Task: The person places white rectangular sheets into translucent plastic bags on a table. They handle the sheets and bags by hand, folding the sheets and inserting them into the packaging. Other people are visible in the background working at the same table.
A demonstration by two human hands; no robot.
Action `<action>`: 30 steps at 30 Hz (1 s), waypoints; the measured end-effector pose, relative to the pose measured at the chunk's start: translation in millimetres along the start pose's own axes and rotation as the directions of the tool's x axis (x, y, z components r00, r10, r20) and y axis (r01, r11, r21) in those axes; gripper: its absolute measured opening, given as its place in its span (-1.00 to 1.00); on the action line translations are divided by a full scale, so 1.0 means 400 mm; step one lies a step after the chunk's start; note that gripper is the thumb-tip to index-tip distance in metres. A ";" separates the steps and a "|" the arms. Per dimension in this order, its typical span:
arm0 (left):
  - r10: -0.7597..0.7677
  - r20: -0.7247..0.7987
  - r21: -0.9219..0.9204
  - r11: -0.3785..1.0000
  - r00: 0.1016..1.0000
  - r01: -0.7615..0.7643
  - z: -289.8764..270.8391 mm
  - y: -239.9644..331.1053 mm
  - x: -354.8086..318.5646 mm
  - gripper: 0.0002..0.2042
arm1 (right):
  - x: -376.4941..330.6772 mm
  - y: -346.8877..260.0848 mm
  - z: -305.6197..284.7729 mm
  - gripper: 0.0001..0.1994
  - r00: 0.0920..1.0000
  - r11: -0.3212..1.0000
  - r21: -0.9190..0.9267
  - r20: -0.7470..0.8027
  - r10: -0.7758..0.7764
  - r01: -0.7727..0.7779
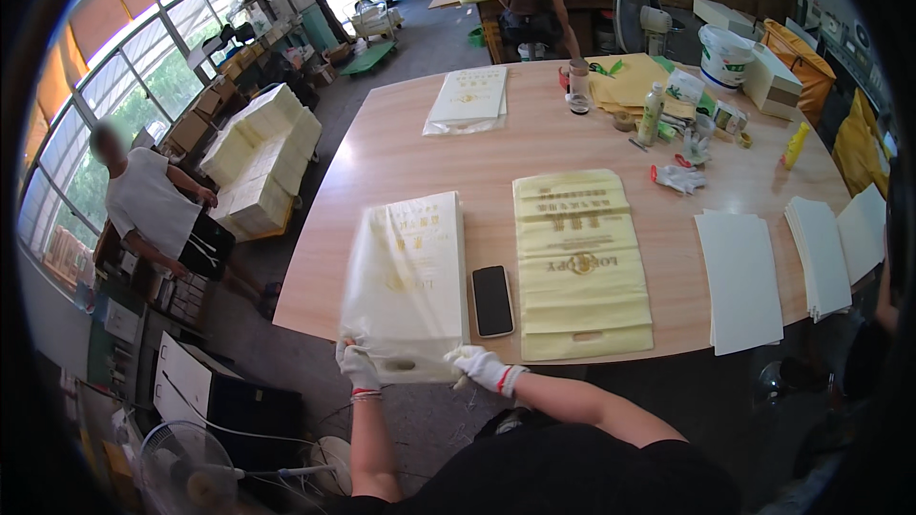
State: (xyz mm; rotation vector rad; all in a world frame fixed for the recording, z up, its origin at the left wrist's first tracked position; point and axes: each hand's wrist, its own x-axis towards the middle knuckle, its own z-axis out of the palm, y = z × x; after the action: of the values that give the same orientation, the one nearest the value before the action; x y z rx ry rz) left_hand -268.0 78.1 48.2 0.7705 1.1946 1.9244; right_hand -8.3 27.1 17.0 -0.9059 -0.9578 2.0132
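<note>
A clear plastic bag (405, 272) with gold print lies at the table's near left edge, around a thick white stack of paper or similar sheets. Its end with the oval handle hole hangs past the edge toward me. In a white knit glove, my left hand (360, 368) is closed on the left corner of that end. My right hand (485, 369), gloved alike, pinches the right corner. Just right of the bag lies a black phone (493, 301). Beyond it is a flat pile of pale yellow printed bags (582, 315) with handle holes.
White card stacks (739, 277) lie at the right of the wooden table (382, 148). Farther back are another bagged stack (468, 98), a loose glove (679, 178), a bottle (651, 114) and a bucket (723, 57). One person (162, 200) stands left; another (531, 0) works behind.
</note>
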 end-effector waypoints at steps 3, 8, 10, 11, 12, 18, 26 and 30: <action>-0.156 -0.184 0.248 0.948 0.971 0.199 -0.158 -0.049 0.014 -0.90 | -0.033 -0.042 0.054 -0.63 0.988 0.947 -0.295 -0.123 0.095 -0.128; -0.591 -0.280 0.540 0.555 0.757 0.633 -0.206 -0.138 -0.266 -0.92 | -0.252 0.023 -0.118 -0.66 0.997 0.982 -0.183 -0.072 0.041 -0.053; -0.508 0.279 0.948 0.278 0.815 -0.151 0.025 -0.062 -0.442 -0.91 | -0.367 0.028 -0.215 -0.68 0.962 0.974 -0.138 -0.231 0.147 -0.182; -0.639 0.416 0.889 0.436 0.647 -0.141 0.152 -0.013 -0.491 -0.94 | -0.427 0.033 -0.246 -0.69 0.927 0.975 -0.122 -0.351 0.135 -0.188; -0.426 0.761 0.611 0.723 0.489 -0.321 0.210 -0.066 -0.517 -0.93 | -0.486 0.029 -0.266 -0.70 0.876 0.977 -0.108 -0.470 0.111 -0.183; -0.154 0.937 0.350 0.472 0.315 -0.809 0.604 -0.242 -0.603 -0.87 | -0.656 0.039 -0.351 -0.69 0.674 0.989 -0.095 -0.739 0.007 -0.115; -0.467 0.877 0.420 0.629 0.115 -0.654 0.665 -0.236 -0.528 -0.83 | -0.581 -0.064 -0.323 -0.65 0.770 0.989 0.092 -0.637 -0.033 0.119; -0.463 0.885 0.397 0.698 0.047 -0.597 0.712 -0.222 -0.505 -0.86 | -0.404 -0.138 -0.378 -0.59 0.610 0.977 -0.182 -0.764 -0.210 0.109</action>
State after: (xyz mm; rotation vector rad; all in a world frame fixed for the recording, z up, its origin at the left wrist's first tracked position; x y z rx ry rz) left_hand 92.1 73.8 55.7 2.2007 0.7756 0.2375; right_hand 211.5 -30.5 36.4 -1.5270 -0.6062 1.1769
